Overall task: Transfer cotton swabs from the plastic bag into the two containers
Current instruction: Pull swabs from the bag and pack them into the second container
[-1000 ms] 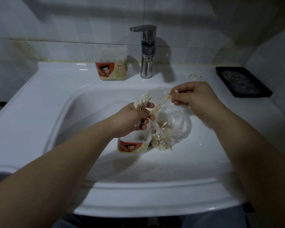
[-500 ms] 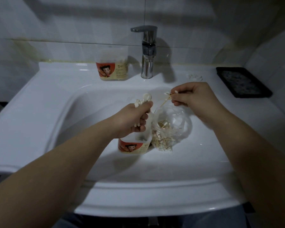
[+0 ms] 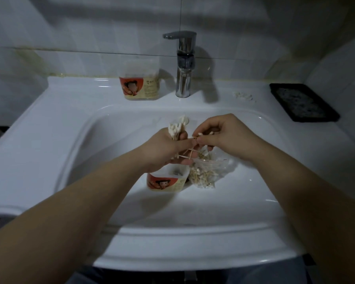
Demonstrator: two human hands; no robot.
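My left hand [image 3: 168, 149] grips a bundle of cotton swabs [image 3: 177, 126], white tips up, above the sink basin. My right hand [image 3: 223, 136] pinches a few more swabs [image 3: 199, 134] and holds them against my left fingers. Under both hands, in the basin, stands an open clear container [image 3: 167, 180] with a red cartoon label. Beside it on the right lies the clear plastic bag [image 3: 207, 175] with several swabs inside. A second container [image 3: 139, 80] of the same kind stands on the sink ledge at the back, left of the tap.
The white sink [image 3: 74, 140] fills the view, with a chrome tap [image 3: 183, 64] at the back centre. A black tray [image 3: 302, 102] lies on the ledge at the right. Small white scraps [image 3: 244, 96] lie between the tap and the tray. Tiled walls close the back.
My right hand has moved left with its swabs and now meets my left hand. The left hand has stayed above the container with its bundle.
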